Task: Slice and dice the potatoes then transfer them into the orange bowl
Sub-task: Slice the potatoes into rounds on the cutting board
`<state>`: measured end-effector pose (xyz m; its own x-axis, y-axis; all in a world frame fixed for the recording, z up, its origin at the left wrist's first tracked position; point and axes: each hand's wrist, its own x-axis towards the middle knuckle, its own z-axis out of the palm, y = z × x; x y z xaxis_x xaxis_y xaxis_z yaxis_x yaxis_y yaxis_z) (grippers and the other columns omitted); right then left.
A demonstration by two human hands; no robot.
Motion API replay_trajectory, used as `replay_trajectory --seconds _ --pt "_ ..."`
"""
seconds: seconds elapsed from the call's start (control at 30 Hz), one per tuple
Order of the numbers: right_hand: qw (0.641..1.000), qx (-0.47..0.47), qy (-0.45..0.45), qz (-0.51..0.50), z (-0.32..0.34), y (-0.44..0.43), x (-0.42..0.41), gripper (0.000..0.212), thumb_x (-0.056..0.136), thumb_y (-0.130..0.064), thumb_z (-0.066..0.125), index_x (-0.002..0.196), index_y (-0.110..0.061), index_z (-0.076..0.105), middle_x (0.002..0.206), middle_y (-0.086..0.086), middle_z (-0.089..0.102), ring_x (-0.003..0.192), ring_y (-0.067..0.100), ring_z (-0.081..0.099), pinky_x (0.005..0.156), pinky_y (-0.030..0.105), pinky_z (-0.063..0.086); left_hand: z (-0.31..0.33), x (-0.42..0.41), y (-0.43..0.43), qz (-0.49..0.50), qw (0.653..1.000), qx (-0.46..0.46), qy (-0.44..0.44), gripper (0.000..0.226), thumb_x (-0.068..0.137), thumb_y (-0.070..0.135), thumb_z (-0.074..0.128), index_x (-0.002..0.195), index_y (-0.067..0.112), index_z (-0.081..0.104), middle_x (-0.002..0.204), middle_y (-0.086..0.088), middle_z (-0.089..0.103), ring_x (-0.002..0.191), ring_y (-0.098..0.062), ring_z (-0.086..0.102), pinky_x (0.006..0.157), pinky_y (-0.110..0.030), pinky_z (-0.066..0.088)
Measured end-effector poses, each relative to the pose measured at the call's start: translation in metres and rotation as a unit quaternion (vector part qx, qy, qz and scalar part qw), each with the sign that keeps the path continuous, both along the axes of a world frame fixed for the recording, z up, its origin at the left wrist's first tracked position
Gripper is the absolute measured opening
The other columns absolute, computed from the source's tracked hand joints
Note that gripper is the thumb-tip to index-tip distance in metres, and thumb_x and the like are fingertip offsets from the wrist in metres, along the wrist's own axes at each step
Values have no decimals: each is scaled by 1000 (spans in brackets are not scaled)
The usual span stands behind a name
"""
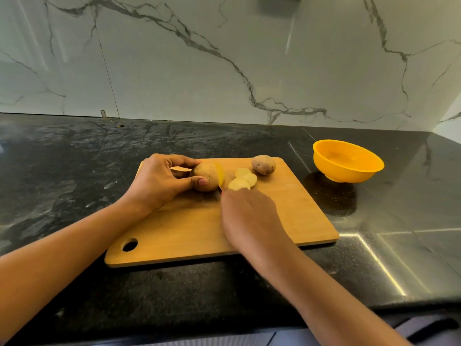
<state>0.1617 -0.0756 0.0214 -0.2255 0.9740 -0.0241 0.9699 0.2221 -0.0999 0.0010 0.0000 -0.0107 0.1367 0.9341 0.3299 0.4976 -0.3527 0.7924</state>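
Wooden board [189,228] carries two potatoes [263,165], three slices [243,173]; one orange bowl [349,168] nearby.

The chopping board [199,228] is smooth, matt, pale wood. The bowl [349,168] looks like glossy orange plastic. The black stone counter [74,171] is polished and mottled, and the wall [224,58] behind is glossy veined marble.
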Motion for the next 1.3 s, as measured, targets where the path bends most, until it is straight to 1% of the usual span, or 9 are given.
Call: replay_trajectory --seconds 0.1,0.2,0.33,0.5,0.67,0.8,0.97,1.1,1.3 --pt "999 29 -22 5 -13 -25 5 29 100 -10 38 128 -8 47 102 6 58 91 22 56 62 31 36 -1 -1 2 -1 1000 -8 -6 53 56 40 77 106 25 69 94 13 69 87 7 64 73 -5 48" --pt "998 60 -20 -2 -15 -28 11 25 101 -14 39 123 -14 49 72 -3 37 66 14 40 49 25 27 -1 -3 3 3 1000 -12 -7 53 55 44 76 105 27 69 95 14 69 88 6 64 74 -8 50" --pt "997 73 -8 -11 -17 -30 20 25 102 -19 37 124 -18 49 68 -5 32 58 11 31 47 24 24 -1 -3 4 7 1000 -20 -11 50 54 46 75 102 32 69 93 16 69 89 4 65 77 -12 49" --pt "992 98 63 -58 -12 -15 37 25 103 -32 33 120 -24 50 91 -2 56 82 16 53 63 29 38 1 -3 3 1 999 -34 -12 51 54 45 76 102 35 67 93 17 68 88 5 65 71 -8 48" --pt "973 180 132 -57 -7 -7 36 34 103 -34 29 133 -25 44 93 -2 61 80 16 55 58 28 36 3 -3 1 -4 999 -37 -1 56 51 47 76 105 35 67 94 18 68 88 6 64 72 -8 48" --pt "977 162 131 -35 -6 -7 19 27 103 -32 30 121 -25 49 94 0 60 78 18 48 62 31 34 2 -3 2 -6 999 -38 -5 58 52 45 76 108 32 68 96 16 68 89 5 64 74 -9 50" --pt "980 153 127 -30 -6 -6 13 29 103 -32 34 128 -24 47 105 1 62 77 15 43 53 25 28 0 -3 3 -7 999 -28 -17 64 49 48 76 109 28 69 101 9 70 93 -2 66 83 -20 54" --pt "979 173 103 -33 -9 -2 12 33 103 -26 34 134 -22 44 106 2 63 79 17 46 50 25 26 -1 -3 4 -4 1000 -19 -10 59 54 42 78 110 25 69 101 8 71 94 -3 66 84 -20 53" --pt "980 174 96 -27 -9 -1 14 39 104 -25 35 142 -22 38 110 0 64 93 18 57 62 28 33 1 -3 2 0 1000 -18 -8 58 54 41 77 109 25 69 99 10 70 94 -2 65 82 -15 51"
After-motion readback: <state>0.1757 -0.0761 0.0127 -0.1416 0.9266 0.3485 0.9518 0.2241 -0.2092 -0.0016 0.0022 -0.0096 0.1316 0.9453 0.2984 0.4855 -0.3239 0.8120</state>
